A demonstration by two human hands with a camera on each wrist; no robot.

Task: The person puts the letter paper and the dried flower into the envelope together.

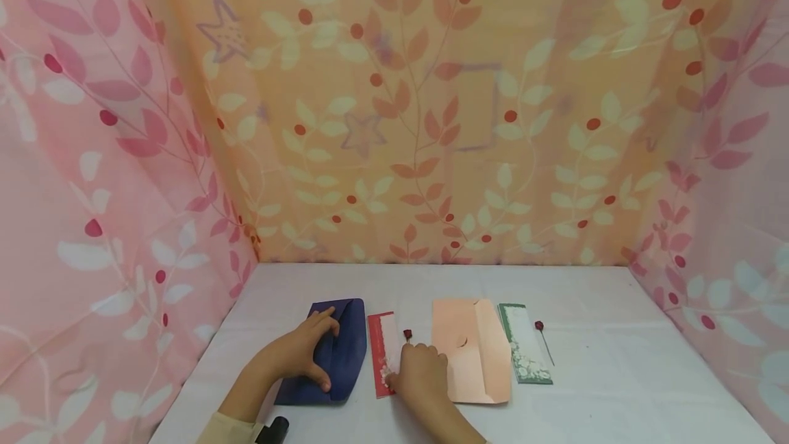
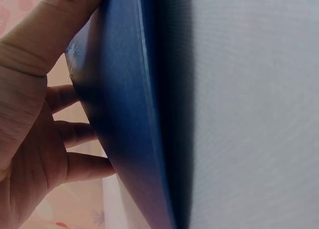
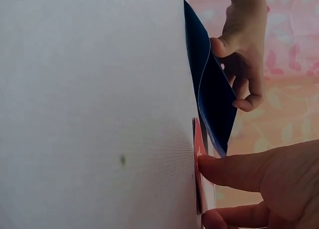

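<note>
A dark blue envelope (image 1: 345, 355) lies on the left of the table with its flap side to the right. My left hand (image 1: 303, 349) is on it, thumb and bent fingers spread along the pocket edge; in the right wrist view the blue envelope (image 3: 217, 97) bows up, leaving a gap. Right of it lies a red-bordered card (image 1: 380, 348) with a floral print. My right hand (image 1: 424, 379) grips this card near its lower end, the thumb (image 3: 229, 171) on its edge; part of the card is hidden. A small dark red rose (image 1: 407, 334) shows just beyond the right hand's knuckles.
A peach envelope (image 1: 459, 341) lies right of my right hand. Beyond it are a green-bordered floral card (image 1: 526, 344) and another small red rose (image 1: 540, 326) on a thin stem. A white cloth (image 1: 616, 375) covers the table, with patterned curtains (image 1: 431, 122) behind and at both sides.
</note>
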